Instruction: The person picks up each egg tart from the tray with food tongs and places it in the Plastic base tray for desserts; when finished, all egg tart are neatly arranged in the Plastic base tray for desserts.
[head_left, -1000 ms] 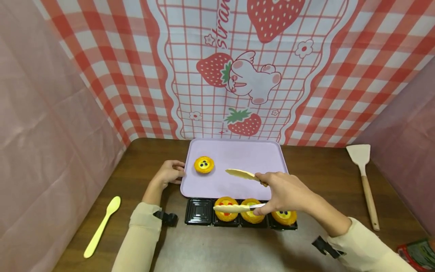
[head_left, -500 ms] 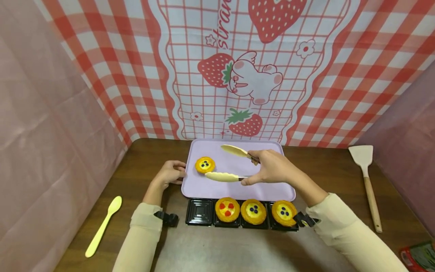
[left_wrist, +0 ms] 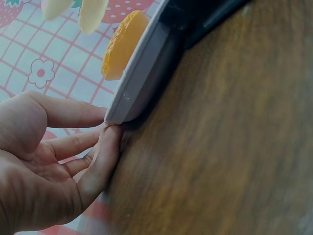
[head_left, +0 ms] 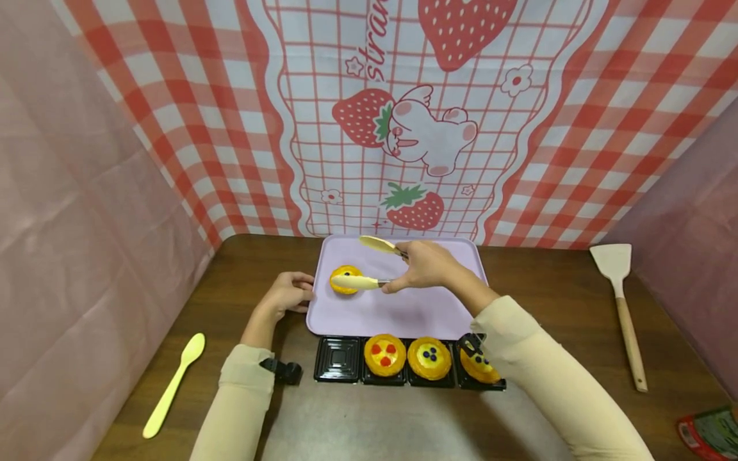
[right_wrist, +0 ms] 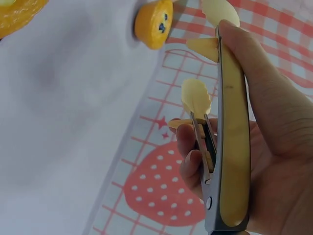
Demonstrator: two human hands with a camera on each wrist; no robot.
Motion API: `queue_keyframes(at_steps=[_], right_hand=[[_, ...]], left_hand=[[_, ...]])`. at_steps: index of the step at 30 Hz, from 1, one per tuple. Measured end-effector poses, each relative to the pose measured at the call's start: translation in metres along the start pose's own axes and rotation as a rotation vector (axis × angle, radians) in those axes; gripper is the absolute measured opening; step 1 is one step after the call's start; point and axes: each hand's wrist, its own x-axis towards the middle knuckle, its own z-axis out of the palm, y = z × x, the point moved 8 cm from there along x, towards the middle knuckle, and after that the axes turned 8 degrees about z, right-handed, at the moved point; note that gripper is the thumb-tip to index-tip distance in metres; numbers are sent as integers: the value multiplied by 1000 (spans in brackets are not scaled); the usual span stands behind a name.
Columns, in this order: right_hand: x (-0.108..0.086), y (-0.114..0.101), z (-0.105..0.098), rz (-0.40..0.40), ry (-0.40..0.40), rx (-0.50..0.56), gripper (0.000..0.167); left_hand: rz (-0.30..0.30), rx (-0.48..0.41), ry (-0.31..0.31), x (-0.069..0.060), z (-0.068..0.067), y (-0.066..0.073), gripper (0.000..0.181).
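My right hand (head_left: pixel 428 264) grips a pair of yellow tongs (right_wrist: pixel 234 132) with metal arms, their jaws spread apart. In the head view the nearer tong tip overlaps an egg tart (head_left: pixel 340 271) with dark berries on the lilac tray (head_left: pixel 398 320). The right wrist view shows the same tart (right_wrist: pixel 152 24) apart from the tong tips. At the tray's left edge my left hand (head_left: pixel 288 292) pinches the rim (left_wrist: pixel 117 115) between thumb and finger. Below the tray, a row of black square holders carries a red-topped tart (head_left: pixel 385 355) and two berry tarts (head_left: pixel 429 358); the leftmost holder (head_left: pixel 338 358) is bare.
A yellow spoon (head_left: pixel 175 384) lies on the wooden table (head_left: pixel 553 282) at left. To the right are a spatula (head_left: pixel 619 307) and a red-and-green can-like object (head_left: pixel 712 432). A checked strawberry cloth (head_left: pixel 346 211) hangs behind the tray.
My right hand has carried the spread tongs up and left, from over the holders to the tart on the tray. The left hand stays at the tray's edge.
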Motion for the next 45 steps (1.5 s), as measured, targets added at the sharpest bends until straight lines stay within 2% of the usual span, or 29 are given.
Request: queue_keyframes(at_steps=[6,8,15,30,45], right_hand=[[8,-7,18,-22,-44,-13,96],[9,-7,23,-13,-52,-20,100],[13,-6,30,44,-57,-26,93],[16,2,43,82,-85,11,82],[13,6,44,97,-91,46,79]], left_hand=[[4,-8,1,-2,1,-1,42],[8,-2,-2,-2,2,0,42],[14,23,8,-1,0,0,41],[-6,12,10,-2,-1,2,40],[-12,29,15,-2,-2,1,41]])
